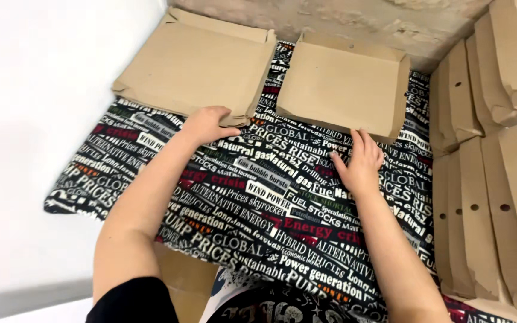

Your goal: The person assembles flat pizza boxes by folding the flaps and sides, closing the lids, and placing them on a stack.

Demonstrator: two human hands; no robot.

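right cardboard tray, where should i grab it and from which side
Probably the near raised wall of the right cardboard tray, approached from the person's side. That rim stands up off the printed cloth, and the right hand lies flat just before it.

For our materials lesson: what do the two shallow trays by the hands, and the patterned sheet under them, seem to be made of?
Left tray and right tray: plain brown cardboard, matt; folded-up walls and raw cut edges suggest it. The left hand and right hand touch their near edges. Sheet: probably woven cloth, printed in black, white and red; it lies soft and slightly wavy at its edge.
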